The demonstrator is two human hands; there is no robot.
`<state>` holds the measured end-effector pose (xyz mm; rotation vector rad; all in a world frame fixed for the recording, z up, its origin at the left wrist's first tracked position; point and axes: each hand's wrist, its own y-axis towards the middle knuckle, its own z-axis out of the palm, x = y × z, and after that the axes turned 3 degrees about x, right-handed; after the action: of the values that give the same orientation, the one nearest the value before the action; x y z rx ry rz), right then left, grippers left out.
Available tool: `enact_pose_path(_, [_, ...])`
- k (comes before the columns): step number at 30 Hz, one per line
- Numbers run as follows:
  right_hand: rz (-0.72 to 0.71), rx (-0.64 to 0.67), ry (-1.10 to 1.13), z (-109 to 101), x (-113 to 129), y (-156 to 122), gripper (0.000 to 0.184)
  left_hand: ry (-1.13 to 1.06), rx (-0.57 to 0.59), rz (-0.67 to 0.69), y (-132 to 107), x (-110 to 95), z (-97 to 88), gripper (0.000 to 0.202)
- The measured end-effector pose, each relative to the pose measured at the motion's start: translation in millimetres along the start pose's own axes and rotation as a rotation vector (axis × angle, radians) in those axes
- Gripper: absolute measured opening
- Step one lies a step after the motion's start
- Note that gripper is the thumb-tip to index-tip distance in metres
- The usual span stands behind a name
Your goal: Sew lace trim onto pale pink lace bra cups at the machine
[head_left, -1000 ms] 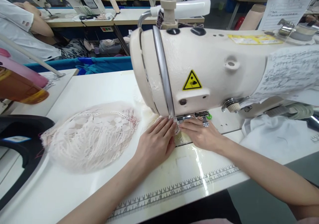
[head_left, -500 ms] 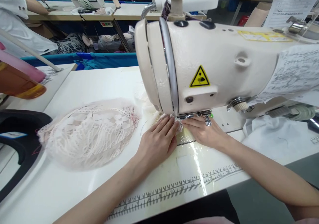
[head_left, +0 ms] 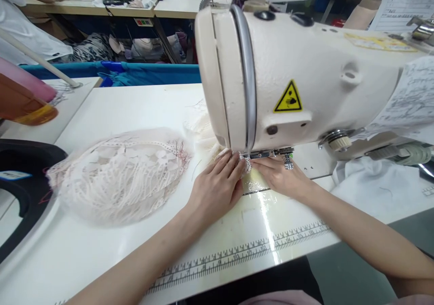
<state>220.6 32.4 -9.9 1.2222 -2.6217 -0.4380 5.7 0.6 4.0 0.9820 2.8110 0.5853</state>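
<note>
My left hand [head_left: 216, 183] lies flat on the machine bed, fingers stretched forward and pressing on a cream lace piece [head_left: 248, 164] left of the presser foot. More of that pale, sheer fabric [head_left: 201, 131] spreads behind the fingertips. My right hand [head_left: 283, 177] rests low on the other side of the lace, its fingers extended and partly hidden under the metal attachment [head_left: 288, 160]. Above both hands is the head of a cream sewing machine [head_left: 225, 78], which covers the needle area. To the left lies a rounded heap of white lace and tulle [head_left: 122, 183] with loose reddish threads.
A printed ruler [head_left: 237, 259] runs along the table's front edge. White cloth [head_left: 369, 183] lies at the right. On the left are a black curved object [head_left: 34, 155] and amber and pink thread cones [head_left: 27, 99]. Across a blue cloth trough [head_left: 149, 72] a co-worker's white sleeve [head_left: 20, 29] shows.
The whole view has shifted slightly, so the machine sits a little farther right and higher. Both hands keep nearly the same place by the presser foot.
</note>
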Motion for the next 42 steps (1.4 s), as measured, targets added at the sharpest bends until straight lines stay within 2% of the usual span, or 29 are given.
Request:
enact_pose_path(5, [-0.030,-0.019,-0.125,-3.5,-0.1,0.2,0.042,0.024,-0.036,0.034,-0.4,-2.2,-0.3,0.037])
enact_pose_path(9, [-0.025,-0.057,-0.213,-5.8,0.9,-0.7,0.038,0.019,-0.016,0.085,-2.5,-3.5,0.6,0.036])
enact_pose_path(18, [0.038,-0.058,-0.206,-3.7,11.2,0.2,0.037,-0.045,0.007,0.021,-4.7,-0.2,2.7,0.039])
enact_pose_path(30, [0.024,-0.064,-0.251,-5.4,16.6,5.4,0.033,-0.058,0.026,-0.014,-3.4,1.4,3.1,0.043])
enact_pose_path(42, [0.048,-0.029,-0.213,-6.0,19.1,7.2,0.035,0.032,0.037,-0.007,-1.0,-0.3,2.6,0.043])
